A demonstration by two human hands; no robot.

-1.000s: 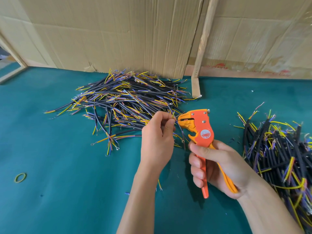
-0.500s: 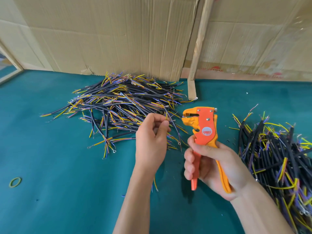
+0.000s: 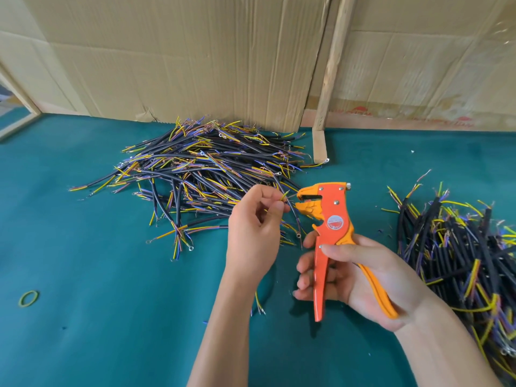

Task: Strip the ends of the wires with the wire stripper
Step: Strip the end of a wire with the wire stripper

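1. Wire in hand. We see a thin yellow-green wire end (image 3: 284, 196) pinched between the fingertips of the left hand (image 3: 255, 233), its tip pointing at the open mouth of the wire stripper (image 3: 325, 216) and lying just left of it, not yet between the blades.
2. Tool. The right hand (image 3: 360, 277) grips the stripper's two handles, fingers curled round the red one, thumb across the front; the handles stand spread, so we judge that no squeeze has begun.
3. Progress. We judge the task mid-course: one end is about to be stripped. A large wire pile (image 3: 206, 169) lies left of and behind the stripper, a second wire pile (image 3: 460, 247) to its right. Which pile is finished we cannot tell.
4. Surroundings. Both piles rest on the green tabletop (image 3: 111, 303); a green rubber band (image 3: 28, 298) lies far left of the stripper, cardboard (image 3: 195, 57) behind it.
5. Change. Compared with half a second ago, the left hand has brought the wire end closer to the stripper's mouth; the right hand's grip looks unchanged.
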